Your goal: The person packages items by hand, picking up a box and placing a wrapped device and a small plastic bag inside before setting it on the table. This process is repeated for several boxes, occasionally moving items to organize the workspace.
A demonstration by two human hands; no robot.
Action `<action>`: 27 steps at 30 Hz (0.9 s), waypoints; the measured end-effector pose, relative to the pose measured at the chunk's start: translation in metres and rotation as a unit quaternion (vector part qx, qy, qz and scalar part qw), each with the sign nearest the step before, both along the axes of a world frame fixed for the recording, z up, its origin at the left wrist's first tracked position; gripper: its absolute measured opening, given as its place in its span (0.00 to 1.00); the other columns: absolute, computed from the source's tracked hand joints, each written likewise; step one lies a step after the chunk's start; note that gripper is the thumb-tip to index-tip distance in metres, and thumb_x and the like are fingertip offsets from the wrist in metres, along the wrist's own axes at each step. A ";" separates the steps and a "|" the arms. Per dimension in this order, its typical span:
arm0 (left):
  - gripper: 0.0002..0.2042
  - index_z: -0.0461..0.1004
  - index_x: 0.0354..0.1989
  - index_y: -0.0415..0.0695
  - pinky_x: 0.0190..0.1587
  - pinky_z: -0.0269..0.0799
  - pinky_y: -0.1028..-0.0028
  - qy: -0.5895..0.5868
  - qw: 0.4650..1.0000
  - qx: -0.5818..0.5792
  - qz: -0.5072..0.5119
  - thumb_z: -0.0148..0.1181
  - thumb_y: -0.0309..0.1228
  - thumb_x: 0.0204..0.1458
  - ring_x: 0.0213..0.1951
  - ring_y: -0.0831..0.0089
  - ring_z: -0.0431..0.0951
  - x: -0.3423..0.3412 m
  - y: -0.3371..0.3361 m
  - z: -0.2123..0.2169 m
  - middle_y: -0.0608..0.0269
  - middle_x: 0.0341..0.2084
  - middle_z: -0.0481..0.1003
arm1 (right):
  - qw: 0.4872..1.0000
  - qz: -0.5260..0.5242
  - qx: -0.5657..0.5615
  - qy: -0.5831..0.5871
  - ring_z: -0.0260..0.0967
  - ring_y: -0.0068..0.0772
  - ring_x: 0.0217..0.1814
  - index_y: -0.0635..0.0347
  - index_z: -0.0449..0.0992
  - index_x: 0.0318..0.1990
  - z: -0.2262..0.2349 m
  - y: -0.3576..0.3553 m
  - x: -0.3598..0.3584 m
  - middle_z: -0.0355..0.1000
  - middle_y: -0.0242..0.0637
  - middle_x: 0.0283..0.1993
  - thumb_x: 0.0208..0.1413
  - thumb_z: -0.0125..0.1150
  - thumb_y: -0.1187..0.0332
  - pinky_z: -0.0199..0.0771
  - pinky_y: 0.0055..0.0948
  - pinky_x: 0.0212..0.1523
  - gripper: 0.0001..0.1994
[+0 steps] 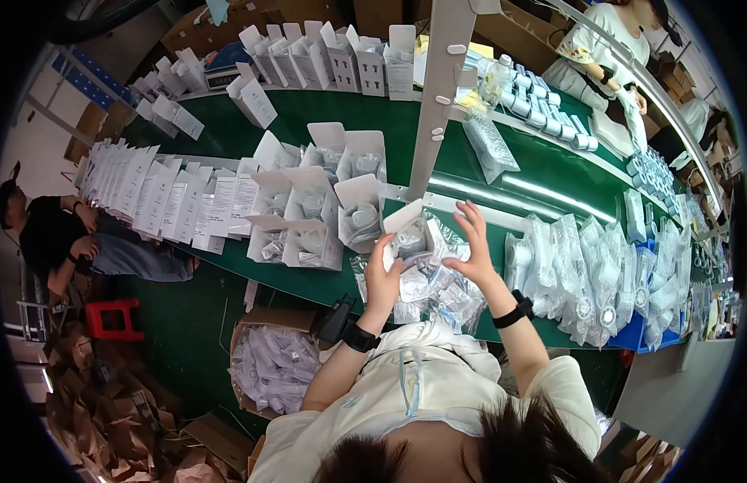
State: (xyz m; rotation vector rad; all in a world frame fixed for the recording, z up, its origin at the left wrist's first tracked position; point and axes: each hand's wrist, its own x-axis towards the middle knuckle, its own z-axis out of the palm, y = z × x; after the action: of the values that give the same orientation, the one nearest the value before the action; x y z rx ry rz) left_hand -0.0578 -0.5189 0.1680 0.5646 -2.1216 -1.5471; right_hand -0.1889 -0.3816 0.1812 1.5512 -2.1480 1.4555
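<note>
My left hand (381,278) grips the side of a small white box (402,216) whose lid flap stands up. A clear-wrapped item (410,240) shows in the box's mouth. My right hand (478,256), fingers spread and holding nothing, is just to the right of the box. Below both hands lies a heap of clear plastic packets (450,294) with small parts inside. Left of the box, several open white boxes (313,256) stand packed together, with plastic-wrapped items in them.
Rows of white boxes (176,201) line the green table (309,113) on the left. Bubble-wrapped parts (567,270) lie at right by a blue bin (631,334). A metal post (439,105) rises behind the hands. Two people (55,233) work nearby. A carton (238,354) holds clear bags.
</note>
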 end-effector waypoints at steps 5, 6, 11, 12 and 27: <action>0.22 0.61 0.49 0.38 0.53 0.59 0.69 0.052 0.995 0.028 -0.078 0.53 0.18 0.42 0.53 0.57 0.63 -0.023 0.009 0.031 0.49 0.50 0.62 | 0.922 -0.011 -0.059 -0.381 0.52 0.38 0.60 0.65 0.64 0.49 -0.089 -0.010 0.016 0.60 0.46 0.55 0.30 0.70 0.68 0.49 0.37 0.59 0.33; 0.22 0.61 0.49 0.38 0.53 0.59 0.69 0.048 0.997 0.022 -0.062 0.53 0.18 0.42 0.53 0.57 0.63 -0.021 0.008 0.041 0.49 0.50 0.62 | 0.887 -0.025 -0.021 -0.460 0.52 0.38 0.60 0.65 0.62 0.51 -0.086 -0.019 0.015 0.58 0.46 0.55 0.29 0.71 0.69 0.51 0.36 0.58 0.35; 0.21 0.58 0.49 0.36 0.53 0.59 0.67 0.169 0.982 -0.084 -0.024 0.52 0.17 0.44 0.54 0.60 0.61 0.023 -0.044 0.102 0.49 0.53 0.58 | 0.811 -0.071 0.014 -0.580 0.56 0.36 0.56 0.66 0.58 0.53 -0.108 -0.065 0.001 0.55 0.47 0.57 0.25 0.72 0.71 0.59 0.32 0.51 0.41; 0.20 0.60 0.47 0.34 0.52 0.60 0.67 0.195 0.972 -0.120 0.042 0.53 0.18 0.43 0.52 0.59 0.63 0.036 -0.071 0.110 0.49 0.51 0.61 | 0.816 -0.091 -0.015 -0.571 0.58 0.36 0.54 0.66 0.59 0.53 -0.115 -0.073 -0.001 0.54 0.47 0.57 0.25 0.72 0.71 0.62 0.31 0.49 0.41; 0.34 0.62 0.46 0.32 0.56 0.47 0.54 -0.341 0.833 -0.376 0.222 0.64 0.47 0.35 0.57 0.49 0.51 0.088 -0.446 -0.089 0.38 0.53 0.56 | 0.951 -0.225 0.048 -0.204 0.39 0.47 0.64 0.57 0.56 0.56 -0.085 -0.059 0.011 0.42 0.46 0.61 0.36 0.60 0.69 0.41 0.38 0.61 0.34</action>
State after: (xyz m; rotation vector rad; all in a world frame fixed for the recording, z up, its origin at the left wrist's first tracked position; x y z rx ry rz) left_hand 0.0300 -0.9646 0.0792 1.3022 -2.5707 -0.1696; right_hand -0.1782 -0.4402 0.0963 0.7312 -2.6003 1.6225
